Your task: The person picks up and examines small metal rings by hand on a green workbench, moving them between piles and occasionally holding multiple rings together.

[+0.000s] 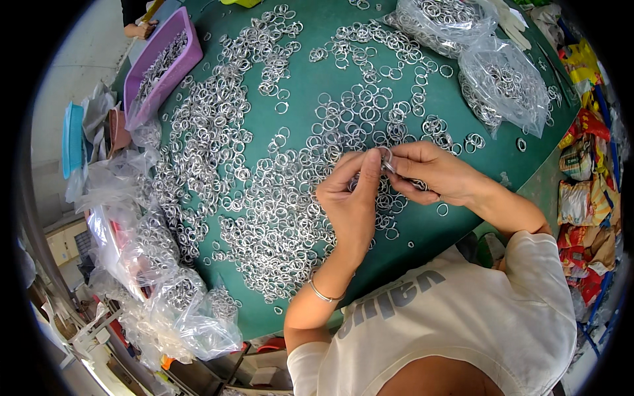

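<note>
Over the front part of the green table, both my hands meet at a silver metal ring (388, 158). My left hand (351, 198) pinches it between thumb and fingers. From the other side, my right hand (432, 173) grips the same ring with thumb and forefinger. More rings show in the curled lower fingers of my right hand, partly hidden. Beneath and beyond my hands spreads a thick layer of loose silver rings (284, 218), with another long heap (211, 132) to the left. A metal bangle circles my left wrist.
Clear plastic bags of rings (505, 86) stand at the far right, and more bags (178, 297) lie along the left edge. A purple tub (188, 56) holds rings at the far left, near another person's hand (140, 30). Colourful packages (581, 204) line the right side.
</note>
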Demonstrator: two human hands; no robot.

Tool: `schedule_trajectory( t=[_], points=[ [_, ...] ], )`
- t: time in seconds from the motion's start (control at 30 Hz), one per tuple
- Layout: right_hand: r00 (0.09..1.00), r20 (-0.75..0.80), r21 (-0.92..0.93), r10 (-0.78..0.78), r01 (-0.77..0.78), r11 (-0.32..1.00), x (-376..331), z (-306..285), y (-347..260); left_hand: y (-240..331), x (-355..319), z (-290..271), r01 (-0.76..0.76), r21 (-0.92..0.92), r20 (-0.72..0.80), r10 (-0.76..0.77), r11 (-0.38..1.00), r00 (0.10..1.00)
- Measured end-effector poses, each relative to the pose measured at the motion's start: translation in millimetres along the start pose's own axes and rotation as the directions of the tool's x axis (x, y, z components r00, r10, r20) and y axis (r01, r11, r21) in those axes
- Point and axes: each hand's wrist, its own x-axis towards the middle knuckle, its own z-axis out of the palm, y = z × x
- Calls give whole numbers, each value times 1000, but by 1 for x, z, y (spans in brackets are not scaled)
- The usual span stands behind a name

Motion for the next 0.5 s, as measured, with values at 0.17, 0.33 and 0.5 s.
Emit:
schedule_trajectory(
  t=[0.17,0.33,0.5],
  points=[
    [924,-122,-469,-364,269,841,0,8,7,6,-3,1,183,-190,-4,-187,965,982],
    [874,-143,-525,-465,331,784,1,16,12,7,-3,6,212,-261,-23,-225,942,974],
    [797,-122,-625,-591,401,670,-6,20,16,10,-3,5,268,-317,-17,-288,910,957]
  ],
)
